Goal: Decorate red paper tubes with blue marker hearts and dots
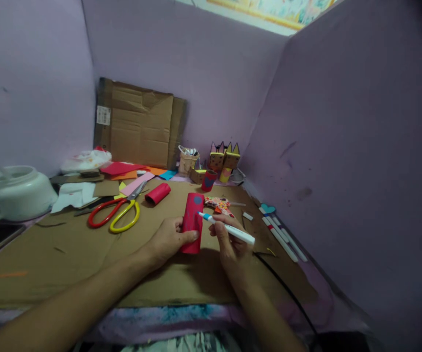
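My left hand (168,240) grips a red paper tube (192,222) near its lower end, thumb across the front. The tube stands upright over the cardboard and bears a blue-grey round mark near its top. Between the fingers of my right hand (231,242) is a white marker (236,233) with a blue band, its tip at the tube's right side. Behind the tube lies a patterned piece (220,204) in red and cream. A second red tube (158,194) rests on its side to the left, beside scissors (124,209) with one red and one yellow handle.
Several white markers (278,237) lie at the right by the wall. Small cat-eared paper figures (224,159) and a little basket (188,162) stand at the back. Coloured paper (124,168) and a white pot (18,193) are on the left. A black cable (287,288) crosses the front right.
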A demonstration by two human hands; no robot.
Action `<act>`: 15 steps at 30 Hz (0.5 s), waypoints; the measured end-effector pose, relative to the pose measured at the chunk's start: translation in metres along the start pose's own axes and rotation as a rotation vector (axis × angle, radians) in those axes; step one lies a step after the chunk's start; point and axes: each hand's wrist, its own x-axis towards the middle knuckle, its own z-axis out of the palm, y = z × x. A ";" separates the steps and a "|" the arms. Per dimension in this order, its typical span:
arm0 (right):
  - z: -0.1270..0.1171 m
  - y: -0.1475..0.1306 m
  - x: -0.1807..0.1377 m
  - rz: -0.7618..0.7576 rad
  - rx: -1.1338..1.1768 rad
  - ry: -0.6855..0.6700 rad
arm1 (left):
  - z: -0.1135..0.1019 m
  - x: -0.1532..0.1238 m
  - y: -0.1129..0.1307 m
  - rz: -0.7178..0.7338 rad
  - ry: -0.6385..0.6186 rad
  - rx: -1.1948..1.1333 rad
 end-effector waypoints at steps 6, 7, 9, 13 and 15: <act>0.001 0.002 0.000 -0.004 -0.008 -0.011 | 0.000 0.000 0.001 -0.008 0.010 0.004; 0.002 0.002 0.000 -0.008 -0.011 -0.013 | 0.000 0.000 0.001 -0.006 0.008 0.002; 0.002 0.002 0.000 -0.014 -0.013 -0.014 | 0.000 0.000 0.002 -0.005 0.002 -0.005; 0.001 0.002 0.000 -0.021 -0.025 -0.020 | 0.001 -0.001 0.002 -0.006 -0.005 -0.008; 0.001 0.002 0.000 -0.022 -0.037 -0.018 | 0.001 -0.001 0.002 -0.009 0.001 -0.002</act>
